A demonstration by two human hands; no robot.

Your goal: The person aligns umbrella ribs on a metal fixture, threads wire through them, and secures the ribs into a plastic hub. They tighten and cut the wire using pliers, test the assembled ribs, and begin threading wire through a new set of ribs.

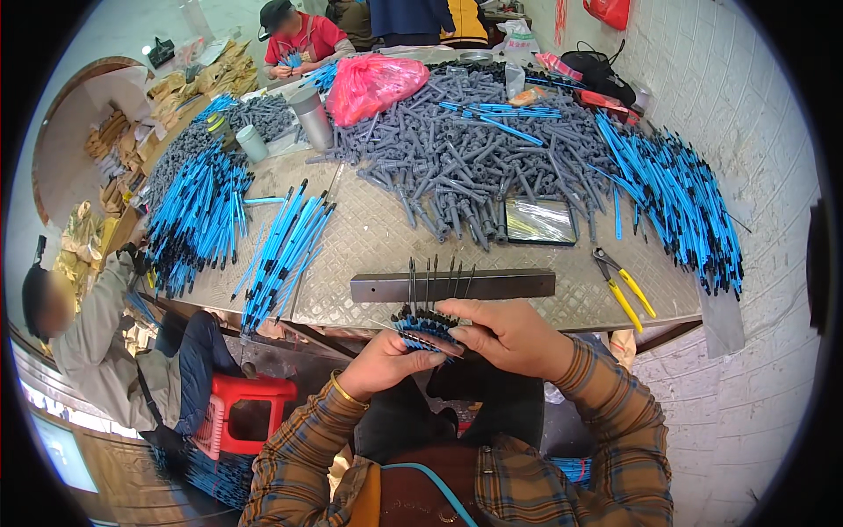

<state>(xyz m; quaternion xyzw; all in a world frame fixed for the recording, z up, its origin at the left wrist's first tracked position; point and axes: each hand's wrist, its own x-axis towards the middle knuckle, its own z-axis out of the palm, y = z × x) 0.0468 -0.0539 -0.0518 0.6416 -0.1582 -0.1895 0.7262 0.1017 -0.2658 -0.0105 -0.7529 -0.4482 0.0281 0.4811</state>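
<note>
A bundle of thin blue rods with black ends [423, 330] is held upright between my hands, just off the table's near edge. Wrapped round its left side is my left hand [386, 362], closed, with the thumb across the front. My right hand [509, 338] grips the right side, its index finger lying over the black tips. Several thin dark rods [429, 283] stick up out of the bundle. They rise in front of a dark metal bar [514, 284] lying on the table [347, 230]. The lower part of the bundle is hidden by my fingers.
Yellow-handled pliers [623, 285] lie at right. Grey plastic tubular parts [492, 162] heap mid-table, beside a black-framed shiny plate [541, 221]. Blue rods pile at left [198, 211] and right [676, 202]. A silver cylinder [311, 119] stands by a pink bag [373, 86]. Co-workers sit left [114, 329] and opposite [307, 39].
</note>
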